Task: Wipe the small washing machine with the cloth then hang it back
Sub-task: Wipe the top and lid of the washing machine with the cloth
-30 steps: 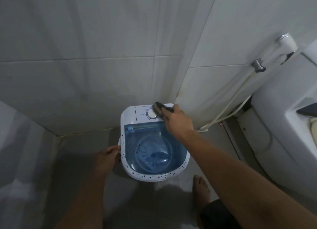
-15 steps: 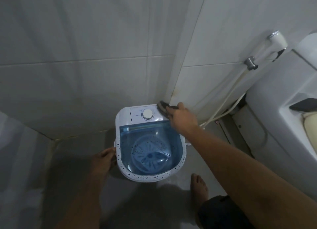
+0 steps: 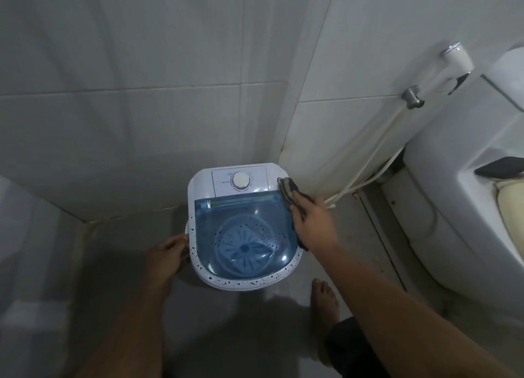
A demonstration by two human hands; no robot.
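Note:
A small white washing machine (image 3: 202,184) with a clear blue lid and a round dial stands on the floor in the tiled corner. My right hand (image 3: 314,224) presses a dark cloth (image 3: 288,190) against the machine's right rim, near the back right corner. The cloth's lower end hangs down the right side below my palm. My left hand (image 3: 166,257) grips the machine's left edge at its side handle.
A white toilet (image 3: 465,207) fills the right side. A bidet sprayer (image 3: 458,57) hangs on the wall, its hose (image 3: 365,165) running down to the floor just right of the machine. My bare foot (image 3: 324,299) stands in front of the machine.
My right hand has carried the cloth from the dial across the back right corner and down along the right rim. The left hand keeps its hold on the left side.

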